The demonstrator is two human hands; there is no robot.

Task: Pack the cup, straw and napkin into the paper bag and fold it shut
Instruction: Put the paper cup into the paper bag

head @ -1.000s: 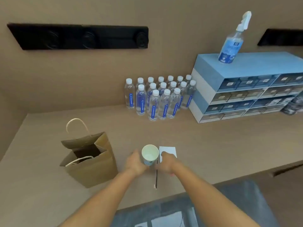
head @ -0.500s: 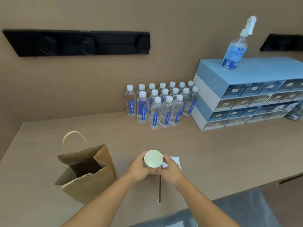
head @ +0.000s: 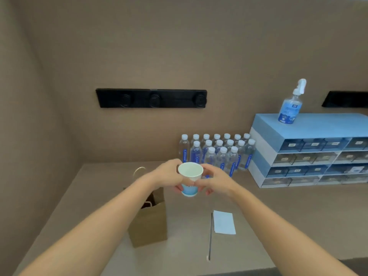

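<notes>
A pale tan table is seen set into a corner of brown walls, with a black strip fixed to the back wall above it. On the left of the table an open brown paper bag is stood upright, its mouth partly hidden by the left forearm and one looped handle showing behind. Right of the bag a thin dark straw is laid lengthwise on the surface, and just beside it a white napkin is laid flat. At the back a cluster of water bottles is stood against the wall, and to their right a blue drawer unit is placed, with a spray bottle on top. Both arms are stretched forward over the table. The cup, white inside with a blue lower band, is held upright in the air above the table, to the right of the bag's mouth. It is gripped from the left by the curled fingers of the left hand and from the right by the right hand, thumb and fingers being closed against its wall.
</notes>
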